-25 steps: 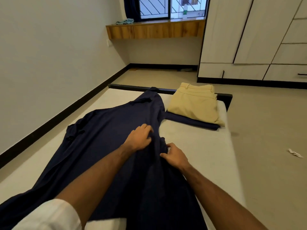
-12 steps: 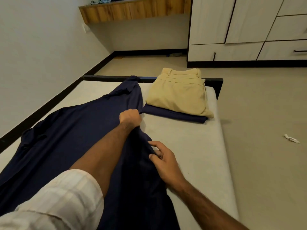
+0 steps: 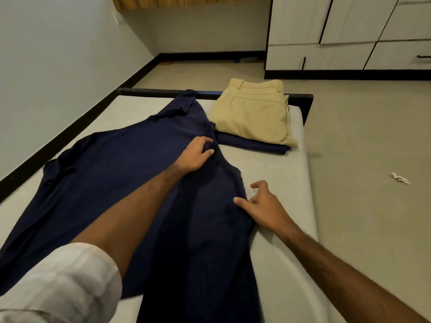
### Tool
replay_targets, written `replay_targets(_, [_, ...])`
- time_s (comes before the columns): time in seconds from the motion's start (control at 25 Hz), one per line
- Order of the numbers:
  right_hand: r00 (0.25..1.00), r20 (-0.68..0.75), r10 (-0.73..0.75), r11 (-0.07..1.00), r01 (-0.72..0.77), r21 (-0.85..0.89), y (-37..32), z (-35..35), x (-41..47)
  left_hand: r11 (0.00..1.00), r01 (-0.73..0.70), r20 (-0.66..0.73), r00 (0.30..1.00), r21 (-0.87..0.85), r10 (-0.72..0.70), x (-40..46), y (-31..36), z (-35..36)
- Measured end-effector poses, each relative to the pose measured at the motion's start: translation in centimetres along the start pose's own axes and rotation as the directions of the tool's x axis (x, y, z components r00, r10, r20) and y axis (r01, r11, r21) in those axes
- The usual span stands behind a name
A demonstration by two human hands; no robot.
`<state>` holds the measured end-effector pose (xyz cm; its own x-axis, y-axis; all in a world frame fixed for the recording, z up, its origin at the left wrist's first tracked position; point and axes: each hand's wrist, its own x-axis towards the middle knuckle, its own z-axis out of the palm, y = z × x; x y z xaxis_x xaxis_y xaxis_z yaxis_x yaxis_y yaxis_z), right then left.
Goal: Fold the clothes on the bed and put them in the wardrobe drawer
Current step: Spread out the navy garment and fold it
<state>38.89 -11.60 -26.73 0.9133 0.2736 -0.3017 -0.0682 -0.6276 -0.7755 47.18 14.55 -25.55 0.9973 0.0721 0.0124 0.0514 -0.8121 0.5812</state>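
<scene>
Navy garment (image 3: 116,183) is spread at frame centre; its edge is pinched by left hand (image 3: 196,157); right hand (image 3: 261,206), fingers relaxed, is rested on it lower right.

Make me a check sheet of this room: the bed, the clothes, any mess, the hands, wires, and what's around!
Surface: pale grey mattress on a black bed frame.
Job's things: large navy blue garment spread flat, unfolded; folded beige trousers lying on a folded navy cloth near the far end.
Clutter: small white paper scrap on the floor.
Grippers: left hand pinches the navy garment's edge; right hand rests on its side edge, fingers relaxed.
Cables: nothing seen.
Surroundings: white wardrobe with closed drawers, wooden ledge, white wall.
</scene>
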Motion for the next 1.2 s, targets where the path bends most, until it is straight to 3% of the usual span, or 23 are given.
replay_targets(0.12, [0.986, 0.151, 0.075, 0.997, -0.069, -0.043, -0.1, 1.6, -1.7, 0.981, -0.123, -0.004, 0.992, 0.149, 0.125, -8.2, -1.5, 0.4])
replay_targets(0.24, [0.964, 0.255, 0.079, 0.99, -0.105, 0.09, -0.1, 2.4, -4.0, 0.959, -0.101, 0.086, 0.993, 0.265, 0.081, -17.2, -2.7, -0.1])
replay_targets(0.32, [0.981, 0.18, 0.071, 0.989, -0.093, 0.116, 0.4, 2.4, -5.5, 0.922, -0.074, 0.16, 0.987, 0.379, 0.014, -21.8, -4.1, -0.8])
replay_targets(0.36, [0.994, 0.083, 0.067, 0.995, -0.06, -0.081, 0.6, 2.0, -6.2, 0.902, -0.055, 0.186, 0.982, 0.428, -0.028, -23.3, -5.0, -1.3])
replay_targets(0.44, [0.995, -0.094, 0.011, 0.842, -0.06, -0.536, 1.0, 1.5, -7.2, 0.883, 0.011, 0.198, 0.973, 0.469, -0.118, -25.3, -6.9, -2.3])
replay_targets(0.52, [0.986, -0.158, -0.048, 0.782, -0.062, -0.62, 0.5, 1.8, -8.0, 0.877, 0.107, 0.172, 0.962, 0.469, -0.21, -27.2, -8.5, -3.5])
replay_targets(0.6, [0.946, -0.205, -0.251, 0.699, 0.03, -0.715, -0.4, 2.9, -8.5, 0.867, 0.213, 0.146, 0.941, 0.45, -0.306, -28.3, -9.9, -4.3])
replay_targets(0.68, [0.891, -0.067, -0.448, 0.557, 0.22, -0.801, -1.1, 5.1, -8.7, 0.842, 0.314, 0.113, 0.91, 0.438, -0.398, -29.0, -10.9, -5.4])
replay_targets(0.8, [0.886, 0.191, -0.424, 0.564, 0.423, -0.709, -1.7, 9.3, -8.4, 0.797, 0.441, 0.102, 0.847, 0.413, -0.522, -28.9, -12.7, -7.5])
replay_targets(0.96, [0.852, 0.295, -0.433, 0.548, 0.509, -0.664, -5.1, 14.2, -4.9, 0.73, 0.531, 0.028, 0.801, 0.43, -0.599, -28.5, -17.3, -11.3])
replay_targets(1.2, [0.753, 0.402, -0.521, 0.446, 0.642, -0.624, -11.9, 21.4, 1.5, 0.71, 0.547, -0.162, 0.828, 0.444, -0.537, -26.4, -24.0, -13.4])
